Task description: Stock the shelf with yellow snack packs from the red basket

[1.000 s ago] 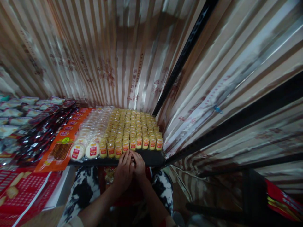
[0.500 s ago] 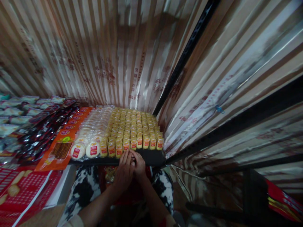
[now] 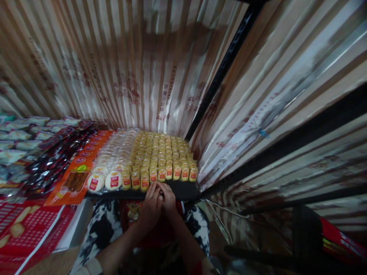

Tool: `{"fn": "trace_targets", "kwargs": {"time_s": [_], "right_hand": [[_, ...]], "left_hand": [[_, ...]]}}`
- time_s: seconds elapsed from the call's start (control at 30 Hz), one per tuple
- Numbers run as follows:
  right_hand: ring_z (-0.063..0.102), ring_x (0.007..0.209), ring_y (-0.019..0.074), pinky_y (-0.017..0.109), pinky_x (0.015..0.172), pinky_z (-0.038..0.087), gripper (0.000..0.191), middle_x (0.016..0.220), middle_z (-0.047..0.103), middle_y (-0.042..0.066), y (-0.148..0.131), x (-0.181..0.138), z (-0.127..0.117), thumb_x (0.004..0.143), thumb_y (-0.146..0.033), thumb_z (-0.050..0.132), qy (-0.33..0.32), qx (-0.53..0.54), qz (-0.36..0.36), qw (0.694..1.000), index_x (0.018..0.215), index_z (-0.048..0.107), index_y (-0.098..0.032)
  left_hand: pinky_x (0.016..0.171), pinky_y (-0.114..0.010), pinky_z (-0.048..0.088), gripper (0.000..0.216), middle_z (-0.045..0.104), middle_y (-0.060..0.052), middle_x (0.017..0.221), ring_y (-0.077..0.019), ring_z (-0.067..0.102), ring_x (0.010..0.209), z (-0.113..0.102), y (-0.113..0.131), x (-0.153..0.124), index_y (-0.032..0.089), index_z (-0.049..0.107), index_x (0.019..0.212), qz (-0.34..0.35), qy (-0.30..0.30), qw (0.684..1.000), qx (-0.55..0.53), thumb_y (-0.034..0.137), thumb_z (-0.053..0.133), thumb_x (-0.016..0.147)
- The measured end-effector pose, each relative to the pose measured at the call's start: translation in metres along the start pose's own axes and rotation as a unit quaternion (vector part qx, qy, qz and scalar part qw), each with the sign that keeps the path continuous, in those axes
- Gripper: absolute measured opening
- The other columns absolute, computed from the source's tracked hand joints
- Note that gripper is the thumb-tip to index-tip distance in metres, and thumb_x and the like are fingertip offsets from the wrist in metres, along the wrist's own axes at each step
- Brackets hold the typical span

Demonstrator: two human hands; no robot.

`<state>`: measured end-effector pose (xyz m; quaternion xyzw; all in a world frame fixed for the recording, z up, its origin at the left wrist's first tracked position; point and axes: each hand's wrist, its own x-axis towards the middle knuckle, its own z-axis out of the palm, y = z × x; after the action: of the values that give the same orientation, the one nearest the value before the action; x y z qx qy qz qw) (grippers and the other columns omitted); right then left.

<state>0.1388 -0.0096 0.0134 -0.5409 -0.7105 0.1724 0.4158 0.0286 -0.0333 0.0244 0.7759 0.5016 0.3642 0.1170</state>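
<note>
My left hand (image 3: 151, 206) and my right hand (image 3: 169, 198) meet at the front edge of the black shelf (image 3: 186, 191). Their fingers are bent and pressed together, with the fingertips touching just before the front row of small yellow packs (image 3: 153, 175) with red labels. Whatever lies between the fingers, if anything, is hidden by the hands. The yellow packs stand in several tight rows. Below the hands, between my knees, is a red container (image 3: 155, 238) with a few yellow wrapped pieces (image 3: 133, 211) by its left side.
Left of the yellow packs lie round white wrapped snacks (image 3: 114, 180), an orange packet (image 3: 71, 181) and dark shiny packets (image 3: 54, 156). A red printed package (image 3: 34, 225) sits at lower left. Striped sheeting (image 3: 129, 57) hangs behind, with a black metal post (image 3: 220, 72) at the corner.
The view has shifted very slightly. Both hands stay together at the shelf edge, with only a slight movement of the fingers; the packs stand as before.
</note>
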Motion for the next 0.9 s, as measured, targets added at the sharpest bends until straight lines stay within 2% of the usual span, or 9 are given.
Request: {"fn": "trace_targets", "kwargs": {"time_s": [0.13, 0.3, 0.43, 0.57, 0.9], "right_hand": [[0.058, 0.091, 0.0193, 0.031, 0.082, 0.049, 0.043, 0.100, 0.066, 0.006, -0.004, 0.000, 0.000, 0.072, -0.015, 0.044, 0.003, -0.002, 0.016, 1.000, 0.110, 0.063, -0.021], [0.058, 0.089, 0.0180, 0.028, 0.074, 0.052, 0.043, 0.097, 0.065, 0.006, -0.012, 0.001, -0.002, 0.074, -0.013, 0.044, 0.000, 0.013, 0.033, 0.999, 0.113, 0.061, -0.020], [0.058, 0.088, 0.0173, 0.027, 0.073, 0.052, 0.043, 0.096, 0.065, 0.006, -0.015, 0.002, -0.003, 0.074, -0.012, 0.044, 0.001, 0.014, 0.037, 0.999, 0.112, 0.061, -0.020], [0.059, 0.088, 0.0164, 0.025, 0.073, 0.052, 0.043, 0.096, 0.065, 0.005, -0.014, 0.002, -0.003, 0.073, -0.012, 0.045, 0.004, 0.018, 0.033, 0.999, 0.112, 0.061, -0.020], [0.059, 0.088, 0.0175, 0.028, 0.073, 0.053, 0.042, 0.098, 0.065, 0.006, -0.013, 0.001, -0.004, 0.075, -0.013, 0.045, 0.002, 0.027, 0.017, 0.999, 0.113, 0.060, -0.021]], "left_hand": [[0.096, -0.043, 0.045, 0.032, 0.054, -0.013, 0.124, -0.0216, 0.049, 0.116, -0.014, 0.002, -0.007, 0.014, 0.057, 0.112, -0.014, 0.034, 0.999, 0.026, 0.018, 0.036, 0.089], [0.089, -0.042, 0.049, 0.033, 0.051, -0.014, 0.121, -0.0238, 0.048, 0.112, -0.019, -0.018, -0.029, 0.016, 0.058, 0.111, -0.024, 0.083, 0.991, 0.100, 0.009, 0.039, 0.084], [0.091, -0.043, 0.048, 0.044, 0.049, -0.013, 0.124, -0.0257, 0.045, 0.118, -0.011, -0.032, -0.035, 0.016, 0.051, 0.121, -0.025, 0.071, 0.985, 0.153, 0.004, 0.039, 0.080], [0.097, -0.042, 0.044, 0.050, 0.050, -0.015, 0.128, -0.0266, 0.044, 0.121, -0.008, -0.035, -0.029, 0.010, 0.045, 0.127, -0.012, 0.056, 0.980, 0.190, 0.003, 0.040, 0.078], [0.098, -0.043, 0.043, 0.048, 0.048, -0.020, 0.132, -0.0284, 0.045, 0.123, -0.008, -0.041, -0.017, 0.005, 0.047, 0.125, 0.006, 0.050, 0.971, 0.233, 0.004, 0.037, 0.078]]}}
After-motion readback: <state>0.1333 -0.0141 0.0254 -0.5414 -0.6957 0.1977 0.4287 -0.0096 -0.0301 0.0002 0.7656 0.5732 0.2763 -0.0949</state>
